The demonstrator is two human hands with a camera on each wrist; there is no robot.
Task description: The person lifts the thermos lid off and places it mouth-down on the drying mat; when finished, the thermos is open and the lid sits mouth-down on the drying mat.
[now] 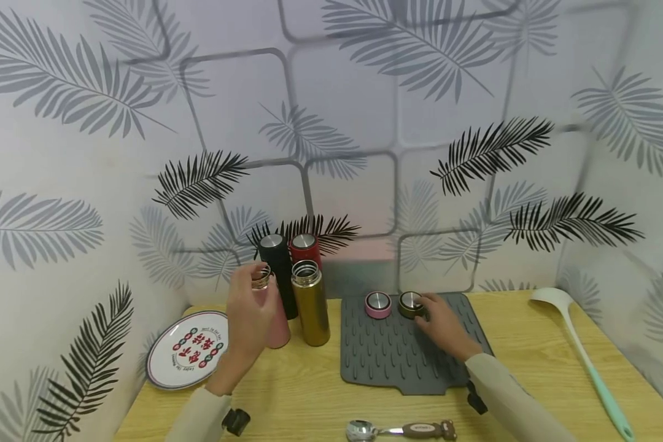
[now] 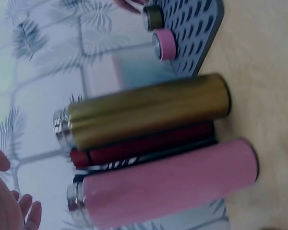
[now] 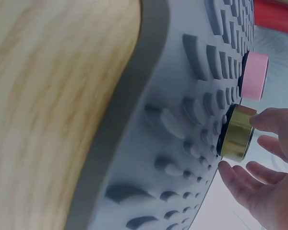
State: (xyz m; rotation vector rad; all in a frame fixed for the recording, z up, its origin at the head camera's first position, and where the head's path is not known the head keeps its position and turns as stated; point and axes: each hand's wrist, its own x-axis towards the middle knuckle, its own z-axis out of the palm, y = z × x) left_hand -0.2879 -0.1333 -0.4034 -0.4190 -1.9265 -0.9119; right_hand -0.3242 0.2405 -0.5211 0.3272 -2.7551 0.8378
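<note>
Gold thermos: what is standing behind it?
In the head view, a red thermos stands behind the gold thermos; its lidded top shows, but its lower part is covered.

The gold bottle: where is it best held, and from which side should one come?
Probably round the middle of the gold bottle, from the front right: it stands upright, a straight cylinder with an open mouth; the red bottle is behind it and the pink bottle to its left, so the right looks freest.
</note>
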